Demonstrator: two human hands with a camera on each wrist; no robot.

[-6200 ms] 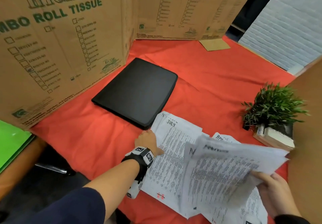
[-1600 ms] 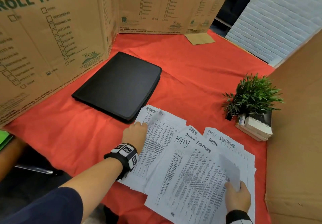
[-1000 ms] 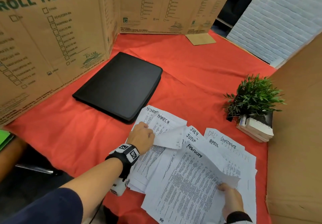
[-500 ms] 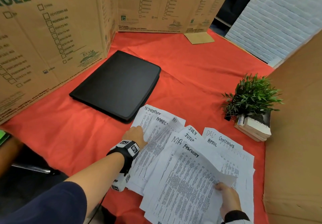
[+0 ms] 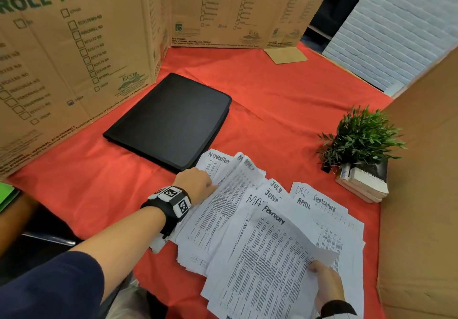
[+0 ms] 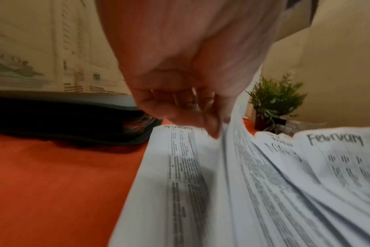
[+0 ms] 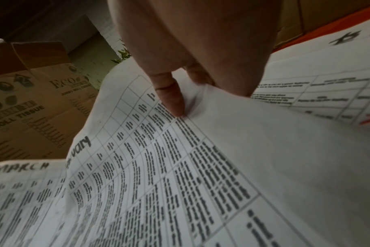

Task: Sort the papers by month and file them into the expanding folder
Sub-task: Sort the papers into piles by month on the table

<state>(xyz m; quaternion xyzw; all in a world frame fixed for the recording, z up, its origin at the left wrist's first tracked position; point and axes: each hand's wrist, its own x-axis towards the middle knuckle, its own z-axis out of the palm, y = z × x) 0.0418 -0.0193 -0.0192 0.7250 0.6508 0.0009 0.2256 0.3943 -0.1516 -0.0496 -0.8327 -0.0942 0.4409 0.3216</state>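
Note:
Several white printed sheets with handwritten month names lie fanned on the red cloth (image 5: 285, 110). My left hand (image 5: 198, 182) pinches the raised edge of the March sheet (image 5: 233, 187) (image 6: 239, 150), lifting it off the November sheet (image 5: 213, 162) (image 6: 180, 167). My right hand (image 5: 327, 284) pinches the right edge of the February sheet (image 5: 267, 256) (image 7: 158, 167), thumb on top. The black expanding folder (image 5: 173, 120) (image 6: 63, 117) lies closed just beyond the papers. May, June, July, Dec, April and September sheets (image 5: 319, 209) lie partly covered between the hands.
Cardboard walls (image 5: 74, 46) stand at the left and back, another cardboard panel (image 5: 421, 194) at the right. A small potted plant (image 5: 359, 140) sits on a stack of books (image 5: 364, 182) at the right. A green folder (image 5: 7, 192) pokes in at the left edge.
My left hand took up the March sheet's edge and has raised it off the November sheet. The right hand lifted the February sheet's right edge and keeps holding it.

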